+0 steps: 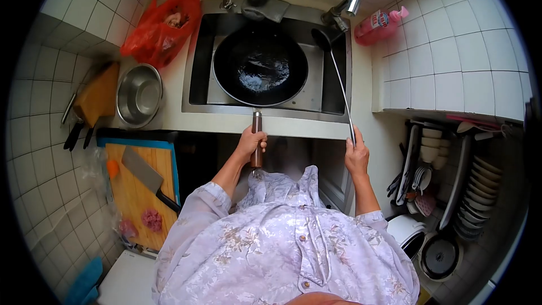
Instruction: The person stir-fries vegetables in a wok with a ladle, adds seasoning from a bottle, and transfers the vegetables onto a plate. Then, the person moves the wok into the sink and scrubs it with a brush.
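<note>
A black wok (261, 68) with a wet, shiny inside rests over the metal sink (330, 87). My left hand (250, 144) is closed round its brown wooden handle, at the counter's front edge. My right hand (357, 152) grips the end of a long metal ladle (340, 76). The ladle's dark bowl is up by the chrome faucet (340, 10), at the sink's back right, to the right of the wok and apart from it.
A red plastic bag (164, 31) and a steel bowl (139, 96) stand left of the sink. Lower left, a cleaver (142, 169) and minced meat (151, 219) lie on a cutting board (121, 192). A pink bottle (375, 28) stands right; dish racks (457, 175) are lower right.
</note>
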Tool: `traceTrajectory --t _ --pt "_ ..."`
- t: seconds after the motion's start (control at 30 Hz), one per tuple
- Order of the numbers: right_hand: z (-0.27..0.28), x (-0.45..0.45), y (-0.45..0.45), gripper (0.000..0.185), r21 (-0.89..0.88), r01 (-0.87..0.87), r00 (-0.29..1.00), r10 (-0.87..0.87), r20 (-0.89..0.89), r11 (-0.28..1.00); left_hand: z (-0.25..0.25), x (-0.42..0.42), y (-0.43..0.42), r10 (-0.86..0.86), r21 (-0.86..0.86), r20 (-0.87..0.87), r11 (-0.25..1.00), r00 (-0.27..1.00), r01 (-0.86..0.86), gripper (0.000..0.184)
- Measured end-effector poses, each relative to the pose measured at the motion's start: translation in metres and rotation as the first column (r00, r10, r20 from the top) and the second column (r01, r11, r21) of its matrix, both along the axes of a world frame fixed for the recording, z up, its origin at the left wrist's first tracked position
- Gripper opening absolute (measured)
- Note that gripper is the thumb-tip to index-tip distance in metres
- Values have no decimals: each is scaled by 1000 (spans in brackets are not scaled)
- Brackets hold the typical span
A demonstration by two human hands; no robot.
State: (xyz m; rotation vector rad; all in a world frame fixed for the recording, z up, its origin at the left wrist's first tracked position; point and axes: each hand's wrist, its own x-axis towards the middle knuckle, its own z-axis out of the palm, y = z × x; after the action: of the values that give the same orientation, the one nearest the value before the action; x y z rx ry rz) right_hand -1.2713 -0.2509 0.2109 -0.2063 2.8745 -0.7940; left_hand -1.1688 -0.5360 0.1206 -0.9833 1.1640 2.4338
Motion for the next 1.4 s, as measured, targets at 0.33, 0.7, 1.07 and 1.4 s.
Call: traceTrajectory --t 0.33,0.7,1.07,1.4 --pt "-54 -78 -20 45 -478 694 561 11 828 538 0 2 0 -19 -24 -4 1000 1000 19 14" --pt "-57 -159 -40 40 272 -472 873 401 277 839 5 0 0 35 -3 17 999 999 -35 15" --pt "-101 -280 -302 36 -23 -630 729 581 -363 776 8 -4 13 90 -14 67 996 994 -90 17" --pt "-108 -330 -388 44 95 -588 736 581 -348 803 6 -4 13 108 32 52 993 993 -110 22"
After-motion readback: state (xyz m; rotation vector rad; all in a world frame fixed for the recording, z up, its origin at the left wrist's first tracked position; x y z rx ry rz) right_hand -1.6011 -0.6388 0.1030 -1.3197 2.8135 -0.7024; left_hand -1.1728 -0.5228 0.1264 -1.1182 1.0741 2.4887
